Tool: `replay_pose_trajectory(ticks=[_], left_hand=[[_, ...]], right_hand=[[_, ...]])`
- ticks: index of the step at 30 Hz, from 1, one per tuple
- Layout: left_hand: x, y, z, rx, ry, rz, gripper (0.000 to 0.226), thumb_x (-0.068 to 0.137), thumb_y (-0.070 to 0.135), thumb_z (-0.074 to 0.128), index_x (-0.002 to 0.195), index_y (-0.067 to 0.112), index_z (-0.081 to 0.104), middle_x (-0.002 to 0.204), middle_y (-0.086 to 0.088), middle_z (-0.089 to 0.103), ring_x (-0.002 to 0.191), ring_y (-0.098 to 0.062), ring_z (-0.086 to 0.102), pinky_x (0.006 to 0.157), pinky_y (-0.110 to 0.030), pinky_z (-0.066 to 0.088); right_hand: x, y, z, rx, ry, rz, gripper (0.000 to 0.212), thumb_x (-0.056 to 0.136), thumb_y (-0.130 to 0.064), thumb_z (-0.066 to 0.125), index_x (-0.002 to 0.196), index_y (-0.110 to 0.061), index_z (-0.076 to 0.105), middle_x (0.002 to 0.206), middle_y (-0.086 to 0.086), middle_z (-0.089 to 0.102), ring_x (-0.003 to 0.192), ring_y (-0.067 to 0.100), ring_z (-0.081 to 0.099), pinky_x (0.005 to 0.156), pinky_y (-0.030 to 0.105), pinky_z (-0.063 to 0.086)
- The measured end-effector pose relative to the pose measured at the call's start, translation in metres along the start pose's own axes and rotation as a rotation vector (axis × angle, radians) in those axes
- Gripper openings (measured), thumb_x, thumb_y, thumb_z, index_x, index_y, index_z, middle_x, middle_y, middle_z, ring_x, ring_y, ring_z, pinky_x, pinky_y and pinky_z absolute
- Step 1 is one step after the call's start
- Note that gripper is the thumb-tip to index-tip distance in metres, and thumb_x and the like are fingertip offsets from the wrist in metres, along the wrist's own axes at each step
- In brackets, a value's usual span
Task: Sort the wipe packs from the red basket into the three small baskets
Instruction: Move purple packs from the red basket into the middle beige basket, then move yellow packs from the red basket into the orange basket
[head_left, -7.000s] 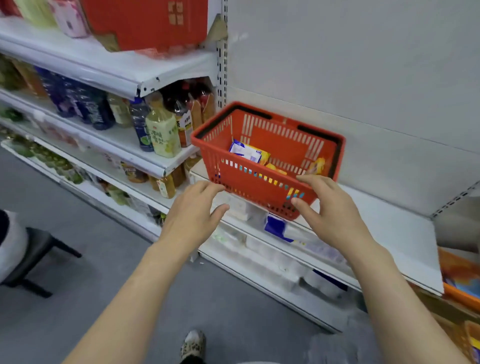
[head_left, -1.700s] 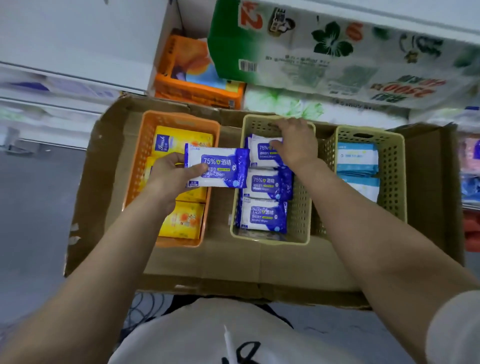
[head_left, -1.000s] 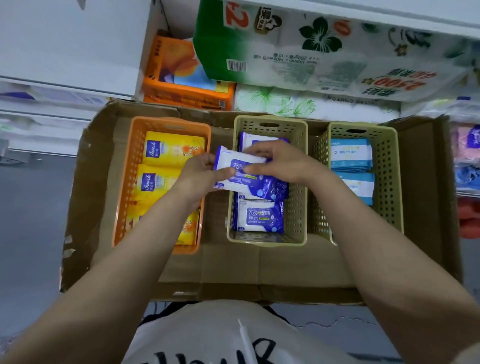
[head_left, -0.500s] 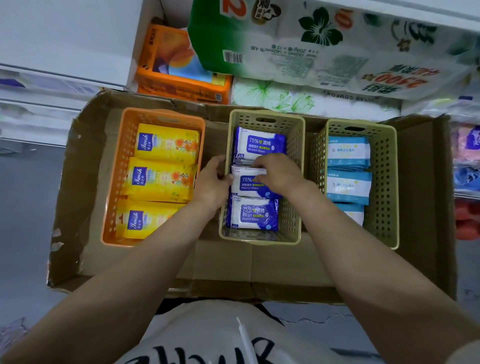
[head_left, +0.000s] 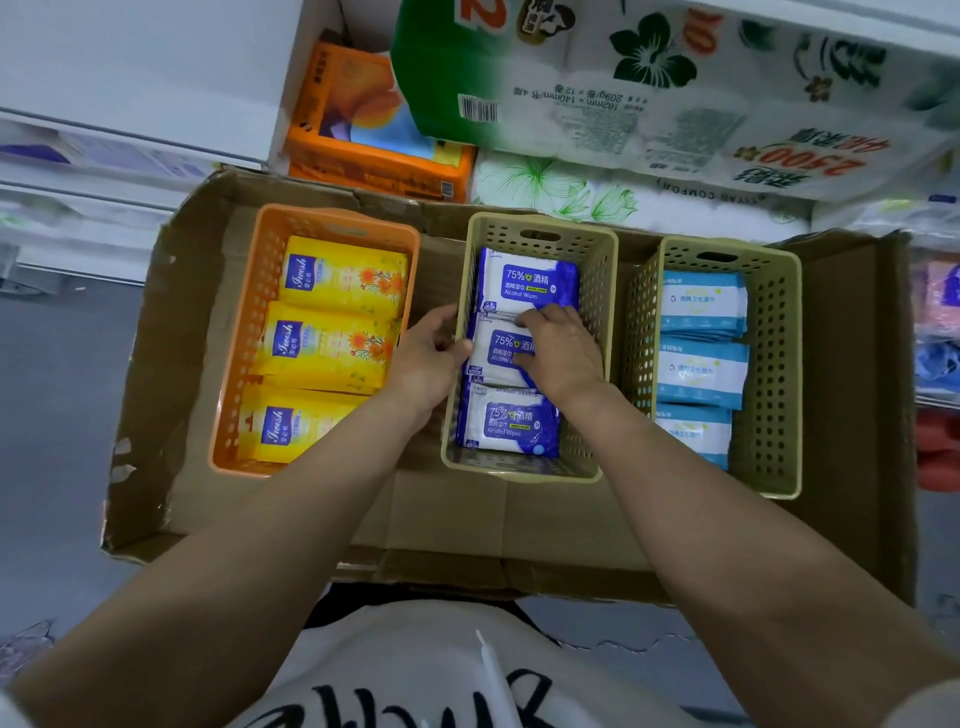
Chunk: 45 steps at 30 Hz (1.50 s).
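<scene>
Orange perforated plastic basket (head_left: 236, 332): three yellow packs. Left hand (head_left: 428, 358): fingers curled on the middle beige perforated basket (head_left: 600, 291), steadying its wall. Blue-and-white alcohol wipe pack (head_left: 498, 353): a second ago held above, now seated mid-row under the pressing right hand (head_left: 558, 353). Right basket (head_left: 774, 364): pale-blue packs. Sorting looks nearly complete.

Middle basket (head_left: 597, 270) packed — bare cardboard (head_left: 447, 519) in front.

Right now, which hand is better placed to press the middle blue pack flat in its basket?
Probably the right hand: it lies on the middle blue pack inside the middle basket. The left hand is outside the basket's left wall, with only its fingertips at the pack's edge.
</scene>
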<state>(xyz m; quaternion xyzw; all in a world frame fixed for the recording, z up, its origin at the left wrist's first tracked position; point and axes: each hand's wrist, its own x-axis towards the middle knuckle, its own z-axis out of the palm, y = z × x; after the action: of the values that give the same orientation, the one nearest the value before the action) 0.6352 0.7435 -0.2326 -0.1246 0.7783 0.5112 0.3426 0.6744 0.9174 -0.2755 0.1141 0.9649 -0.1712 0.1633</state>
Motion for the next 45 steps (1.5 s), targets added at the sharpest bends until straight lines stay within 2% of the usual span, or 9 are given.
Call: replay_pose_trajectory(ticks=[5, 7, 12, 17, 20, 26, 35, 40, 45], left_hand=[[-0.008, 0.009, -0.001, 0.04, 0.005, 0.005, 0.048, 0.098, 0.022, 0.058, 0.144, 0.029, 0.044, 0.134, -0.004, 0.055, 0.096, -0.008, 0.056, 0.062, -0.019, 0.047], [-0.017, 0.016, -0.005, 0.078, -0.008, -0.007, 0.053, 0.098, 0.026, 0.058, 0.147, 0.024, 0.039, 0.144, -0.005, 0.05, 0.115, -0.018, 0.056, 0.077, -0.024, 0.047], [-0.05, 0.047, -0.047, 0.219, 0.054, 0.168, 0.055, 0.096, 0.032, 0.06, 0.144, 0.014, 0.042, 0.14, -0.009, 0.054, 0.126, -0.024, 0.052, 0.101, -0.037, 0.045], [-0.085, 0.075, -0.134, 0.551, 0.23, 0.479, 0.049, 0.094, 0.034, 0.061, 0.138, 0.016, 0.05, 0.137, -0.011, 0.054, 0.127, -0.029, 0.049, 0.104, -0.039, 0.04], [-0.111, 0.078, -0.193, 0.574, 0.319, 0.649, 0.047, 0.092, 0.03, 0.064, 0.135, 0.015, 0.054, 0.131, -0.013, 0.056, 0.124, -0.03, 0.05, 0.102, -0.037, 0.04], [-0.158, 0.035, -0.33, 0.607, 0.43, 0.858, 0.047, 0.087, 0.021, 0.069, 0.133, 0.017, 0.056, 0.13, -0.006, 0.055, 0.12, -0.025, 0.053, 0.095, -0.035, 0.042], [-0.187, -0.06, -0.559, 0.708, 0.509, 0.755, 0.043, 0.095, 0.036, 0.059, 0.136, 0.025, 0.053, 0.135, 0.004, 0.051, 0.122, -0.02, 0.051, 0.092, -0.039, 0.048], [-0.164, -0.065, -0.64, 0.675, 0.555, 0.753, 0.041, 0.093, 0.034, 0.063, 0.131, 0.019, 0.058, 0.129, -0.002, 0.056, 0.116, -0.026, 0.055, 0.09, -0.043, 0.049], [-0.106, -0.045, -0.706, 0.628, 0.588, 0.805, 0.04, 0.09, 0.031, 0.068, 0.128, 0.02, 0.061, 0.127, -0.002, 0.059, 0.117, -0.024, 0.056, 0.094, -0.039, 0.046]], right_hand=[[0.0, -0.004, -0.013, 0.002, -0.097, 0.023, 0.053, 0.088, -0.032, 0.071, 0.135, -0.019, 0.052, 0.133, 0.008, 0.054, 0.126, 0.025, 0.046, 0.102, 0.037, 0.041], [0.0, -0.007, -0.029, 0.022, -0.137, 0.031, 0.053, 0.087, -0.034, 0.072, 0.135, -0.02, 0.054, 0.133, 0.008, 0.056, 0.124, 0.026, 0.05, 0.1, 0.036, 0.043], [-0.01, -0.023, -0.093, -0.008, -0.104, 0.01, 0.051, 0.09, -0.037, 0.069, 0.135, -0.019, 0.055, 0.135, 0.011, 0.058, 0.123, 0.03, 0.054, 0.098, 0.037, 0.046], [-0.047, -0.078, -0.171, 0.073, 0.214, -0.044, 0.045, 0.091, -0.037, 0.065, 0.133, -0.023, 0.058, 0.132, 0.005, 0.062, 0.121, 0.025, 0.056, 0.098, 0.038, 0.046], [-0.082, -0.127, -0.2, 0.091, 0.386, -0.143, 0.043, 0.093, -0.037, 0.063, 0.134, -0.023, 0.058, 0.134, 0.004, 0.06, 0.124, 0.025, 0.054, 0.101, 0.045, 0.045], [-0.137, -0.257, -0.185, 0.004, 0.637, -0.278, 0.041, 0.093, -0.033, 0.065, 0.131, -0.018, 0.061, 0.131, 0.007, 0.06, 0.125, 0.026, 0.051, 0.102, 0.038, 0.039], [-0.132, -0.479, -0.093, 0.076, 0.571, -0.336, 0.041, 0.089, -0.026, 0.07, 0.127, -0.013, 0.063, 0.131, 0.009, 0.06, 0.127, 0.028, 0.05, 0.109, 0.037, 0.036], [-0.099, -0.568, -0.08, 0.102, 0.507, -0.362, 0.043, 0.09, -0.032, 0.068, 0.131, -0.021, 0.061, 0.137, 0.003, 0.056, 0.13, 0.02, 0.047, 0.104, 0.026, 0.034], [-0.027, -0.637, -0.089, 0.076, 0.515, -0.388, 0.044, 0.093, -0.038, 0.063, 0.136, -0.028, 0.056, 0.142, -0.002, 0.052, 0.135, 0.015, 0.043, 0.11, 0.035, 0.038]])
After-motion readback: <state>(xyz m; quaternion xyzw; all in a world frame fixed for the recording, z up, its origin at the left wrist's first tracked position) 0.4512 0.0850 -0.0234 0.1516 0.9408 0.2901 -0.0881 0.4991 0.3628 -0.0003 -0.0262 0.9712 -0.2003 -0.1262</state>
